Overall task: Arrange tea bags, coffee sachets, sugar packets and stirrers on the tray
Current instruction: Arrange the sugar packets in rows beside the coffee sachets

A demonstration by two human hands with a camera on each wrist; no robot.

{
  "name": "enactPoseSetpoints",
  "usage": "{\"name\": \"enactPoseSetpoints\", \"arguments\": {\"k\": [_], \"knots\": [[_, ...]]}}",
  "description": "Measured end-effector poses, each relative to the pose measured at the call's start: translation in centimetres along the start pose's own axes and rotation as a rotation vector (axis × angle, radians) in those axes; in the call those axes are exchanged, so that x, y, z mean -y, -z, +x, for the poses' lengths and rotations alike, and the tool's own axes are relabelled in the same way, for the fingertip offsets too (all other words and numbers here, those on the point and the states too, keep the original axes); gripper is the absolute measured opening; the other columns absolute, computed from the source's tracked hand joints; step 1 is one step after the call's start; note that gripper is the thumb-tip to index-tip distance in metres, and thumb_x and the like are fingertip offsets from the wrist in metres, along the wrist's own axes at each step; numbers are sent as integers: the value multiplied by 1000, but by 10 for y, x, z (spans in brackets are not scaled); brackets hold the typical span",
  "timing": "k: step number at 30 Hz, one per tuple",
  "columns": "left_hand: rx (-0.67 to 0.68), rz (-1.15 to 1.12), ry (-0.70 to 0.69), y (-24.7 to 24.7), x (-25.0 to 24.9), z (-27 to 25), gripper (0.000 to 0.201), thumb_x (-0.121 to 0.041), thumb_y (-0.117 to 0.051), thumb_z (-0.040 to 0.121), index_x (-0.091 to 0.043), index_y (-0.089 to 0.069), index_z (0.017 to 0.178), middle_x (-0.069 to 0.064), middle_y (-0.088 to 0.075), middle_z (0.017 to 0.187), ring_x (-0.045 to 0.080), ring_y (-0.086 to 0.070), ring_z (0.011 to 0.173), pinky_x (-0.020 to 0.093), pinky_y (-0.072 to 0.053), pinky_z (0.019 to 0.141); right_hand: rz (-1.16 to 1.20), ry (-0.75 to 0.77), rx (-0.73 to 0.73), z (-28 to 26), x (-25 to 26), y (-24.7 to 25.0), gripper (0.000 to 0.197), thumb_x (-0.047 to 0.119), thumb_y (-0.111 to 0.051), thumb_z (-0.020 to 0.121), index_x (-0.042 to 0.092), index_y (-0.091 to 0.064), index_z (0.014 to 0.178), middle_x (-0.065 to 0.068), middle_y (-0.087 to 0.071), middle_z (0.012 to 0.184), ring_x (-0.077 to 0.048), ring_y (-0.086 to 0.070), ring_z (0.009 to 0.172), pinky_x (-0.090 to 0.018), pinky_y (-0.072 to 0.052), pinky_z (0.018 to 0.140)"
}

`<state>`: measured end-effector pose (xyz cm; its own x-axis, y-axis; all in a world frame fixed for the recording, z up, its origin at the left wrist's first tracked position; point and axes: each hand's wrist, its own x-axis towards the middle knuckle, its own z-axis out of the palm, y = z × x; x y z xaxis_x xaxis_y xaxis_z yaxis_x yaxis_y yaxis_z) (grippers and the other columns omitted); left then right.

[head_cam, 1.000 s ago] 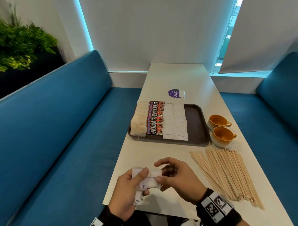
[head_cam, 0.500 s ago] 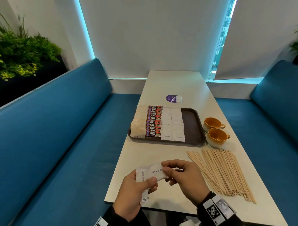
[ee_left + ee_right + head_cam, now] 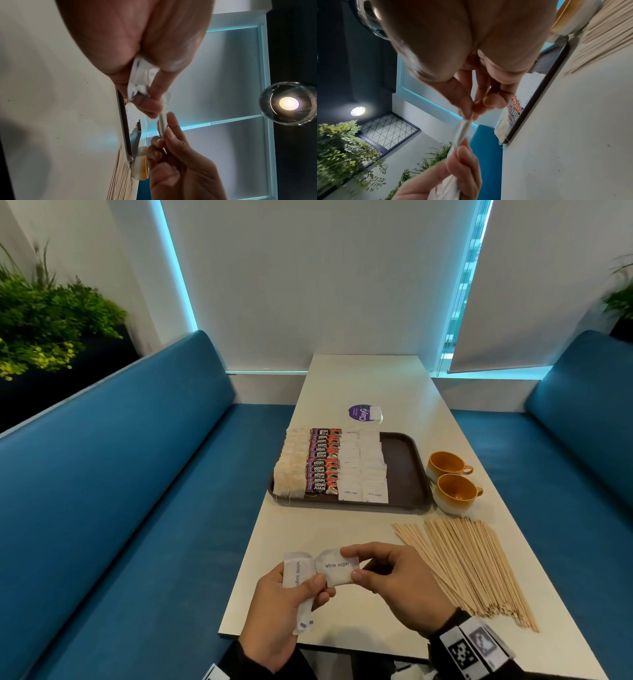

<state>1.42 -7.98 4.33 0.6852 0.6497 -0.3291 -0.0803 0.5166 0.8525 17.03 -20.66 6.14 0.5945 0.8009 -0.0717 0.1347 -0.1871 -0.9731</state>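
Over the table's near edge, the right hand pinches one white sugar packet by its right end, while the left hand grips the remaining bundle. Best to draw it free sideways, then lay it squarely with the sugar rows on the tray.

"white sugar" on sugar packets (coffee sachets: "KOPI JUAN")

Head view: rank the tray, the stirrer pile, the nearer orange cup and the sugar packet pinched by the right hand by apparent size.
1. tray and stirrer pile: similar spread, pile nearer, so unranked.
2. nearer orange cup.
3. sugar packet pinched by the right hand, though nearest the camera.
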Motion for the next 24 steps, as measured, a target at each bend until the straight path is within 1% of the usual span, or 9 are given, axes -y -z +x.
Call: {"name": "enactPoseSetpoints", "arguments": {"k": [3, 6, 9, 11, 13, 18, 20, 21, 24], "knots": [[9, -5, 16, 0, -1, 3, 29, 6, -71, 85, 10, -64, 113, 29, -72, 95, 34, -67, 77, 30, -60, 65, 5, 12, -26, 2, -4, -4, 30, 6, -80, 83, 34, -82, 95, 3, -77, 88, -18, -67, 75, -26, -58, 74], [-21, -32, 42, -2, -2, 9, 25, 3, -69, 89, 8, -65, 113, 27, -73, 97, 35, -69, 78, 31, -60, 65, 99, -17, -2, 7, -1, -1, 27, 0, -79, 83, 23, -83, 97, -6, -78, 90, -26, -72, 72, -30, -60, 72], [-98, -156, 113, 0, -2, 15, 18, -3, -60, 97, 8, -66, 110, 27, -71, 102, 43, -71, 89, 35, -62, 66, 145, -41, -50, 19, 0, 6, 25, -4, -77, 83, 16, -82, 96, -10, -78, 88, -24, -71, 66, -27, -58, 67], [-121, -236, 182, 5, -2, 18, 24, -6, -54, 99, 9, -68, 112, 23, -70, 107, 48, -70, 100, 36, -61, 60, 169, -62, -130, 36, -1, 16, 23, -6, -76, 83, 13, -82, 94, -11, -77, 85, -21, -70, 68, -25, -57, 65], [-127, -252, 220, 12, 0, 22, 29, -4, -48, 97, 5, -69, 115, 15, -72, 115, 48, -72, 98, 33, -55, 50, 188, -96, -206, 57, -3, 30, 19, -3, -76, 84, 11, -81, 97, -9, -78, 88, -20, -72, 77, -24, -59, 66], [-104, -142, 243, 25, 5, 35, 31, 9, -44, 95, 9, -73, 105, 24, -68, 117, 51, -71, 98, 29, -40, 56, 58, -142, -323, 128, -23, 75, 18, 12, -79, 85, 18, -79, 102, 0, -78, 96, -16, -74, 88, -26, -60, 76], [-102, -118, 249, 28, 6, 41, 29, 13, -45, 95, 10, -73, 103, 28, -67, 113, 50, -72, 91, 37, -53, 65, -14, -162, -327, 156, -36, 88, 17, 15, -82, 84, 22, -79, 99, 1, -78, 97, -16, -74, 92, -33, -61, 85], [-112, -113, 248, 29, 7, 43, 28, 14, -45, 95, 12, -72, 105, 29, -65, 113, 52, -70, 92, 42, -60, 64, -62, -171, -318, 168, -42, 93, 16, 17, -83, 83, 24, -79, 97, 3, -77, 97, -16, -73, 93, -35, -60, 88], [-145, -91, 260, 36, 9, 50, 28, 15, -46, 95, 12, -69, 109, 29, -64, 115, 56, -65, 104, 35, -60, 53, -211, -183, -240, 194, -56, 95, 14, 17, -82, 84, 25, -78, 95, 4, -76, 95, -14, -70, 94, -32, -56, 90]]}}
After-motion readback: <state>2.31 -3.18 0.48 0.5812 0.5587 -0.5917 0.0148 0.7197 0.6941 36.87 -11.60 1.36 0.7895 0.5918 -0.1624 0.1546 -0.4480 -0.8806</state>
